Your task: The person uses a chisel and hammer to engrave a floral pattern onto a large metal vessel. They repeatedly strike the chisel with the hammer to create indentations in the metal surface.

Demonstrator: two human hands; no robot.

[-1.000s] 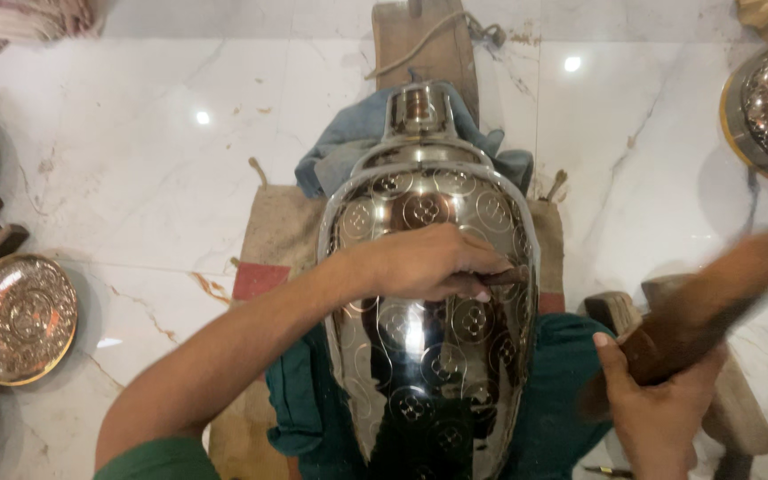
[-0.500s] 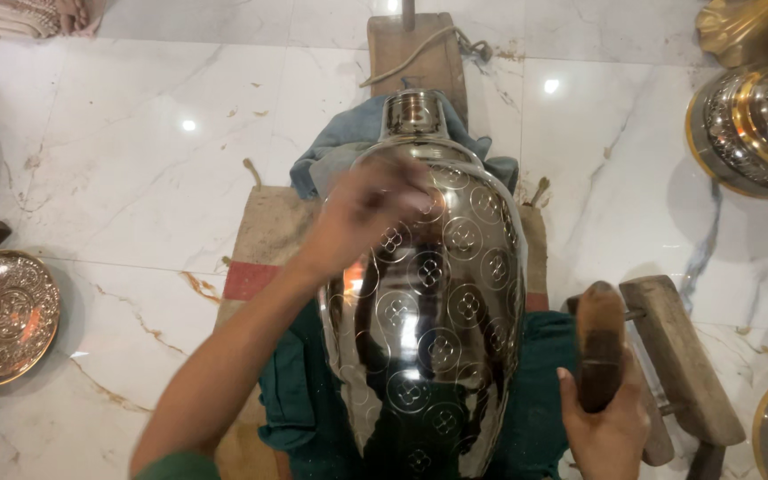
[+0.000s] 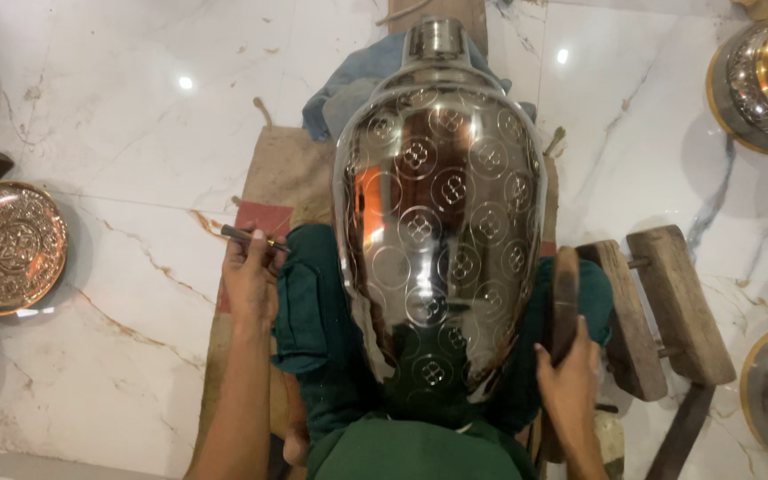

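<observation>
The big shiny metal pot (image 3: 442, 222) lies on its side across the person's lap, long axis running near to far, its narrow neck pointing to the far side, its skin stamped with rows of round patterns. On its right, the right hand (image 3: 569, 382) is clenched around a dark wooden mallet (image 3: 565, 298), which stands just beside the pot's flank, nearly touching it. On the left, the left hand (image 3: 251, 276) pinches a thin metal punch (image 3: 255, 238) and rests apart from the pot, over the green cloth (image 3: 313, 311) and the sack (image 3: 277, 178) spread on the marble floor (image 3: 117, 116). So the mallet hand sits nearer the pot. Further out: a wooden stool (image 3: 660, 311) at right, an engraved brass plate (image 3: 6, 244) at left, more polished pots (image 3: 766, 80) at the right edge.
</observation>
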